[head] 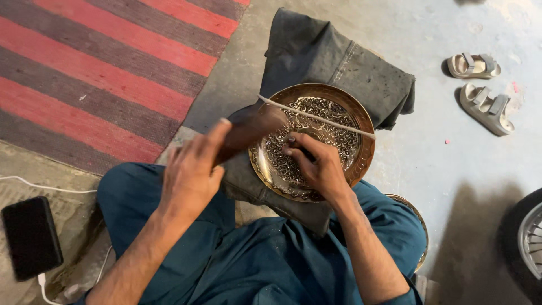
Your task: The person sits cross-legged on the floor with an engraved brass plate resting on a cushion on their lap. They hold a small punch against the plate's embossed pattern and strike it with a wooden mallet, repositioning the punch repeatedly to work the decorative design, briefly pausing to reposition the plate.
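Note:
A round brass plate (361,148) with a dense engraved pattern lies on folded dark cloth (333,62) in front of my crossed legs. My left hand (192,169) grips a dark wooden mallet (251,129), blurred, its head over the plate's left rim. My right hand (319,161) rests on the plate's middle, its fingers pinched around a small dark tool held against the pattern; the tool is mostly hidden. A thin pale cord (322,117) runs across the plate's upper part.
A red and brown striped rug (96,73) covers the floor at left. A black phone (31,237) with a white cable lies at lower left. Two grey sandals (480,85) sit at upper right, a wheel (528,240) at right. Another brass rim (420,226) shows beside my right knee.

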Motion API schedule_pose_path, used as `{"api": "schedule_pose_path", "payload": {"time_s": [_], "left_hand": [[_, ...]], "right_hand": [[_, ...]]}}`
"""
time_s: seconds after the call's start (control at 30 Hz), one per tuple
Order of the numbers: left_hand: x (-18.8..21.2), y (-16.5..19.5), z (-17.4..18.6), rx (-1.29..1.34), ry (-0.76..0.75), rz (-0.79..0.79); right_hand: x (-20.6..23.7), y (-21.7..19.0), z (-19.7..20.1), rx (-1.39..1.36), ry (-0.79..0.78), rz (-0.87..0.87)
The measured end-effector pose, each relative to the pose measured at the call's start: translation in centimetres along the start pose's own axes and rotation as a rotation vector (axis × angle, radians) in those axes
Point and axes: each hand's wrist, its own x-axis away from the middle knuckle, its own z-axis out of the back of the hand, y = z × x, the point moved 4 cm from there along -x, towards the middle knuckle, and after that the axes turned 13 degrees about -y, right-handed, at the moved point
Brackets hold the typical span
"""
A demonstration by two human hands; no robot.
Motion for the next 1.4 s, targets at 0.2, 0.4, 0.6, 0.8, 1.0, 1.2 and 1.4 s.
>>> {"api": "schedule_pose_path", "payload": {"time_s": [0.2,0.4,0.6,0.8,1.0,1.2,1.4], "left_hand": [[-0.1,-0.3,-0.3,-0.009,-0.023,0.017],[0.1,-0.5,-0.1,0.012,-0.004,0.014],[-0.1,-0.3,0.2,0.128,0.017,0.048],[-0.2,-0.4,0.7,0.174,-0.064,0.093],[0.1,0.4,1.0,0.346,0.117,0.056],[2.1,-1.3,-0.3,0.146,-0.174,0.282],[9.5,-5.6,-2.7,0.437,-0.138,0.455]], "right_hand": [[0.0,0.0,0.0,0.002,-0.005,0.037],[0.1,0.5,-0.4,-0.039,-0.012,0.027],[0.2,0.6,-0.3,-0.034,-0.002,0.051],[0.4,0.0,-0.1,-0.029,0.040,0.052],[0.3,-0.1,-0.2,-0.041,0.013,0.028],[0.8,0.2,0.6,-0.173,0.116,0.036],[6.4,3.0,7.0,-0.502,0.545,-0.082]]}}
